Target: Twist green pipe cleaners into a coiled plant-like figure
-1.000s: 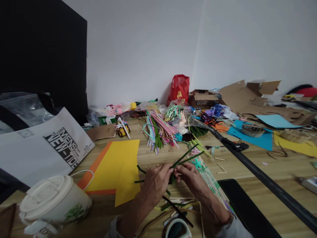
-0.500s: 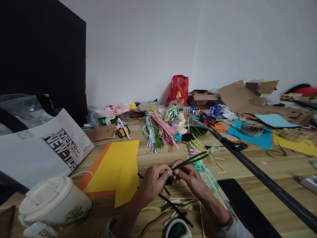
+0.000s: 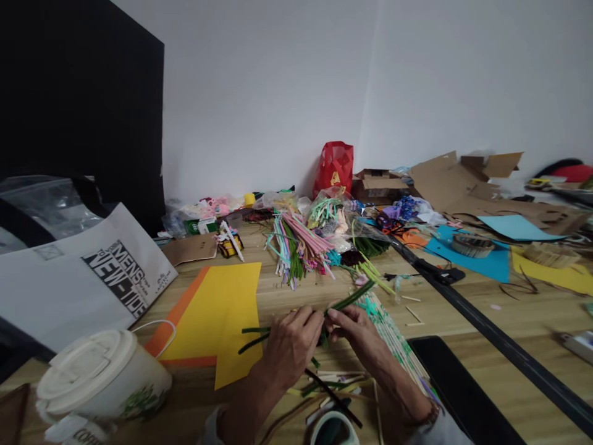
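Observation:
Dark green pipe cleaners (image 3: pixel 354 296) run between my two hands above the table. My left hand (image 3: pixel 294 339) is closed around them, and two green ends stick out to its left. Fingers of my right hand (image 3: pixel 352 324) pinch the stems near the middle, with a bundle of ends pointing up and to the right. Where the stems meet between the fingertips is partly hidden. Below the hands lie short green pieces, a dark brown strip (image 3: pixel 334 397) and pale sticks. A roll of tape (image 3: pixel 334 428) sits at the near edge.
Yellow paper (image 3: pixel 234 309) lies left, near a lidded white cup (image 3: pixel 104 377) and a printed bag (image 3: pixel 88 266). Right are wrapped sticks (image 3: pixel 393 337), a black phone (image 3: pixel 463 389) and a long black bar (image 3: pixel 500 346). Colourful pipe cleaners (image 3: pixel 303 244) pile up behind.
My left hand has rolled so its back faces up more, and two green ends now show at its left. The bundle at my right hand has shifted slightly left and its stems lie closer together.

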Available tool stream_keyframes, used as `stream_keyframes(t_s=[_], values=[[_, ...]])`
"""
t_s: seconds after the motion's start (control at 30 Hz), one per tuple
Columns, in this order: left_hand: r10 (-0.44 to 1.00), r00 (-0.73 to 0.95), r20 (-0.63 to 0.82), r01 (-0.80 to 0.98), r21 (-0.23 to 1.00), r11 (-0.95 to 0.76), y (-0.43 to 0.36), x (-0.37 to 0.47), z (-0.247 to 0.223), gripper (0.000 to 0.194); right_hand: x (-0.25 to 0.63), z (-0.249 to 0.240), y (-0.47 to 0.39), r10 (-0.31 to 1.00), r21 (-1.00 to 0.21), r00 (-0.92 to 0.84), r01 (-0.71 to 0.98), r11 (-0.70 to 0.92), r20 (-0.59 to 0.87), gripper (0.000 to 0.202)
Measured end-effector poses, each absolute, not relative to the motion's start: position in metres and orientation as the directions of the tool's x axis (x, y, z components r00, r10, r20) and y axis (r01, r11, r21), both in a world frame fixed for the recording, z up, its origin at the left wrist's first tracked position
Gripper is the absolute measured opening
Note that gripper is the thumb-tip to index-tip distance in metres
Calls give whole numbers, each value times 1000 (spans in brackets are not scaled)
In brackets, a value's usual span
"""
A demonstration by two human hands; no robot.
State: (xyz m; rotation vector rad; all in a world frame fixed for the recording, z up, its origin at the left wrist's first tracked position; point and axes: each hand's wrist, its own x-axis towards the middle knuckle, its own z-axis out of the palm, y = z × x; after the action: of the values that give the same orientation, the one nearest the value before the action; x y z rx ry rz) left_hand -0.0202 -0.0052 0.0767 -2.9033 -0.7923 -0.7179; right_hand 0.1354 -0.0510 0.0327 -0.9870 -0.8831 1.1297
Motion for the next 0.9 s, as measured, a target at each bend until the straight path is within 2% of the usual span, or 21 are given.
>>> stream_keyframes(t_s=[0.13,0.23,0.33,0.43,0.57,0.63,0.7,0.77,0.9], values=[[457,773,441,484,55,-873,-5,-19,72,19,136,32,-52,977,-942,203,-312,127,64,30],[476,762,438,469,132,-873,-4,-17,69,21,136,33,-52,977,-940,204,-315,131,68,30],[532,729,431,439,302,-846,-2,-16,69,23,136,32,-52,976,-937,205,-322,137,73,27],[610,704,363,383,529,-757,1,-16,76,24,136,32,-51,979,-926,178,-347,152,94,23],[634,753,174,214,847,-486,8,-19,83,31,138,36,-53,987,-919,67,-359,162,148,21],[597,799,79,135,943,-305,12,-20,82,34,139,38,-55,985,-923,16,-348,165,170,21],[590,806,36,101,975,-197,13,-20,80,34,140,38,-55,983,-930,1,-324,175,184,20],[626,778,52,97,975,-202,12,-19,79,31,139,37,-55,983,-937,32,-297,181,180,21],[721,672,168,244,869,-430,7,-18,78,24,136,32,-51,981,-948,145,-275,162,126,25]])
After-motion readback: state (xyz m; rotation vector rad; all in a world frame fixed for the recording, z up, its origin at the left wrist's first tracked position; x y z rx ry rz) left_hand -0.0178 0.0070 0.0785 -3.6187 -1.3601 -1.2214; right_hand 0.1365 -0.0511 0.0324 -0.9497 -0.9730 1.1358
